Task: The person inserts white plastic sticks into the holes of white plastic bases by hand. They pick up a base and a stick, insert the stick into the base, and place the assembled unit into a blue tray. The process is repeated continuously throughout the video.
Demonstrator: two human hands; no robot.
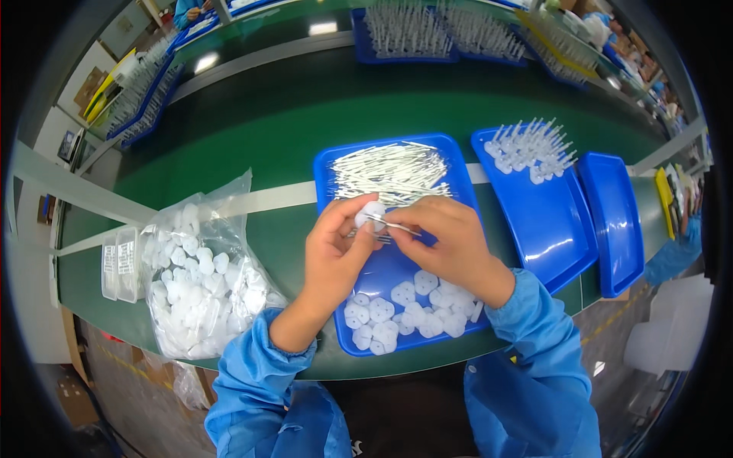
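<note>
L grip [336, 238] pinches a white scalloped disc [370, 210] by its edge; R grip [450, 237] pinches a thin pale rod [399, 227] just R of it, end at disc. Both prob. light; disc likely stiff, slick, best held by rim; rod maybe bendy.

Worktop [252, 114]: green, with a pale strip [279, 198] running across it in front of me.
My left: two small clear containers [128, 267], side by side.
My right: a white plastic bin [676, 328] near a yellow floor line [611, 321].
Far left: a blue-clad co-worker [183, 11].
</note>
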